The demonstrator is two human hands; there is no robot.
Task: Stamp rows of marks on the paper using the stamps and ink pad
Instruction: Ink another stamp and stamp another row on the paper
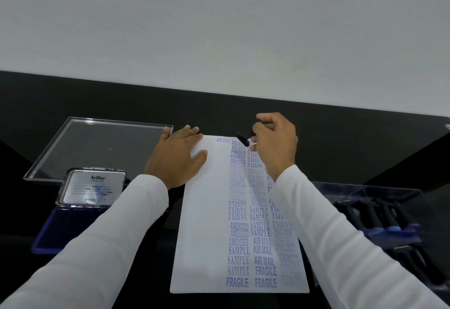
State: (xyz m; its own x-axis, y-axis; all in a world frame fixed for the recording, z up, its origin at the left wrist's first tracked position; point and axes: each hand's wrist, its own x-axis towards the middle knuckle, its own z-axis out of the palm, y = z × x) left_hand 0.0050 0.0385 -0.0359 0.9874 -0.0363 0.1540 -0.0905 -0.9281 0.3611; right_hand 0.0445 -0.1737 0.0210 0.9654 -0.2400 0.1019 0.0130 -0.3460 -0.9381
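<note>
White sleeves (102,243) are reaching over the paper (204,235), a thin, light sheet lying flat on the dark desk (73,94). The left hand (176,156) is pressing flat-fingered on its top corner. The right hand (275,143) is gripping a small black stamp (244,136) by its handle, seemingly rigid and light, at the top rows. The ink pad (63,230) is sitting open at left.

white paper (202,223), blue marks (263,250); black stamp (244,135)
</note>
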